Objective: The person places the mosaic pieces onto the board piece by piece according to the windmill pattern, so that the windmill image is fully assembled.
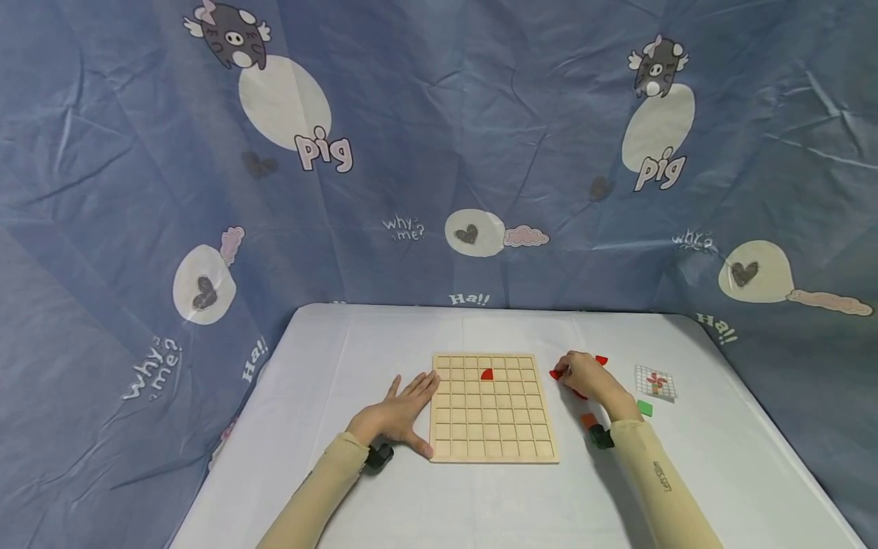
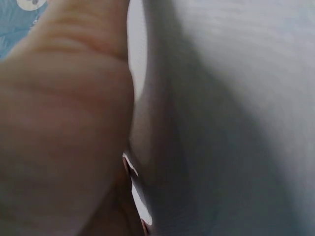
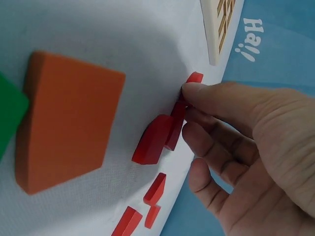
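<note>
On the white surface [image 1: 384, 335], the left hand [image 1: 401, 414] lies spread against the board [image 1: 494, 460]; the right hand [image 1: 587, 377] pinches a red piece [image 3: 197, 77], likely light, stiff, best held edgewise.

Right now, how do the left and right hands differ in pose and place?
The left hand is spread with fingers extended, while the right hand has curled fingers pinching a red piece. The left touches the board at its left edge; the right is beyond its right edge. Both are bare, with beige sleeves.
</note>
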A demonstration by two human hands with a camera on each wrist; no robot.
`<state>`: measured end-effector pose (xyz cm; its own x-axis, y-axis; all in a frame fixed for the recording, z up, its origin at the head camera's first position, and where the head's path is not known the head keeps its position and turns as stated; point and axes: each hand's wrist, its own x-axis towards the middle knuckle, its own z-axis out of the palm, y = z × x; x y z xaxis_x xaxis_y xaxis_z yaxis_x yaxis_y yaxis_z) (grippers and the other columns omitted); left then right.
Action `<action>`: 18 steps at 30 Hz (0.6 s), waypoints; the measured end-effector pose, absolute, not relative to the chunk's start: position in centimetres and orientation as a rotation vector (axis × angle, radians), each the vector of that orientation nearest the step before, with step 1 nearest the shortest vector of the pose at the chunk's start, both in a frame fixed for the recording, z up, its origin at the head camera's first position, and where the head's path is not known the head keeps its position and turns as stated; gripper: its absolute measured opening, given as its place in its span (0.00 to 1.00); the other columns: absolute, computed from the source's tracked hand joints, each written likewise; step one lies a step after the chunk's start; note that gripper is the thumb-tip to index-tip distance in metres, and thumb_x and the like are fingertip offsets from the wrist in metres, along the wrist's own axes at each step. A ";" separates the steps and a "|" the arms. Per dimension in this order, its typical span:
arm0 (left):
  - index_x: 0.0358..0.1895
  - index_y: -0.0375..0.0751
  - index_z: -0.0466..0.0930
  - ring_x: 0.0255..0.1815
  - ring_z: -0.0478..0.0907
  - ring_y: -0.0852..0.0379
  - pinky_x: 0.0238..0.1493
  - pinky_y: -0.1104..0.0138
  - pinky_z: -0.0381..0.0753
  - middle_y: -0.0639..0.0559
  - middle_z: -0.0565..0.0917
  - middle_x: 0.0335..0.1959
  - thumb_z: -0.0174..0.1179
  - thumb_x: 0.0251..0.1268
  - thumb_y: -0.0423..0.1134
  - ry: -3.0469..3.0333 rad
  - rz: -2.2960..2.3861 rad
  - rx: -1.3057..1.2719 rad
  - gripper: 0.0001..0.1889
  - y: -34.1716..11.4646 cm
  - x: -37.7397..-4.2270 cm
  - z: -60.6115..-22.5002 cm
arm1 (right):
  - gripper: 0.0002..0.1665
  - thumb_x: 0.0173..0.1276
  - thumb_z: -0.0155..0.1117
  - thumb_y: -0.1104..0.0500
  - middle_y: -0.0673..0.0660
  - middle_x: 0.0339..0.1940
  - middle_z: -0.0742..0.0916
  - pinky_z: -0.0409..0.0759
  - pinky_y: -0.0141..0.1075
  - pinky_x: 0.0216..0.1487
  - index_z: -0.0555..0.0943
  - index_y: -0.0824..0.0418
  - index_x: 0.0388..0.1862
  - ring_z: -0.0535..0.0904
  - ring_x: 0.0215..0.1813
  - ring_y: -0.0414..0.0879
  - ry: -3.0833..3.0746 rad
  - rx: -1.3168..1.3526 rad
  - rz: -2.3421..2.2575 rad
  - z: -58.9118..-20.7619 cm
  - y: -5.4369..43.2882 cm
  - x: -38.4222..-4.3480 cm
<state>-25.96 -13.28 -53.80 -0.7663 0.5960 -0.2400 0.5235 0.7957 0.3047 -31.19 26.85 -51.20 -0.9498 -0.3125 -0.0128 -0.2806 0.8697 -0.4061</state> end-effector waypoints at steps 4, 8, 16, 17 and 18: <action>0.78 0.43 0.32 0.81 0.32 0.47 0.74 0.39 0.28 0.48 0.35 0.80 0.67 0.31 0.75 2.660 0.317 0.856 0.74 -13.3 -25.9 -53.8 | 0.13 0.57 0.63 0.69 0.57 0.39 0.86 0.81 0.42 0.40 0.85 0.64 0.41 0.80 0.37 0.47 2.949 -0.454 -0.620 -51.2 26.8 -31.1; 0.78 0.44 0.32 0.81 0.32 0.48 0.74 0.39 0.28 0.48 0.35 0.80 0.67 0.30 0.75 2.655 0.315 0.851 0.74 -13.3 -25.9 -53.7 | 0.10 0.59 0.65 0.66 0.56 0.38 0.85 0.81 0.41 0.40 0.85 0.64 0.41 0.79 0.36 0.46 2.934 -0.441 -0.632 -51.2 26.7 -31.0; 0.78 0.43 0.32 0.81 0.32 0.48 0.74 0.40 0.27 0.48 0.35 0.80 0.67 0.30 0.74 2.653 0.326 0.846 0.74 -13.3 -25.9 -53.6 | 0.08 0.61 0.66 0.65 0.54 0.36 0.85 0.79 0.40 0.40 0.83 0.63 0.41 0.78 0.36 0.44 2.930 -0.461 -0.636 -51.3 26.8 -31.2; 0.78 0.43 0.32 0.81 0.32 0.48 0.74 0.40 0.27 0.49 0.35 0.80 0.67 0.30 0.74 2.653 0.326 0.845 0.74 -13.3 -25.9 -53.7 | 0.09 0.61 0.66 0.65 0.54 0.36 0.85 0.79 0.40 0.41 0.83 0.63 0.41 0.78 0.37 0.44 2.933 -0.472 -0.635 -51.4 26.8 -31.2; 0.78 0.43 0.32 0.81 0.32 0.48 0.74 0.40 0.27 0.49 0.35 0.80 0.67 0.30 0.74 2.654 0.326 0.845 0.74 -13.3 -25.9 -53.7 | 0.09 0.61 0.66 0.65 0.54 0.36 0.84 0.79 0.40 0.41 0.83 0.62 0.42 0.78 0.37 0.44 2.936 -0.475 -0.637 -51.4 26.8 -31.1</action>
<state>-25.94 -13.27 -53.69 -0.7669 0.5930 -0.2453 0.5160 0.7971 0.3137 -31.14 26.83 -51.39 -0.9465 -0.3214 -0.0309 -0.2797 0.8640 -0.4186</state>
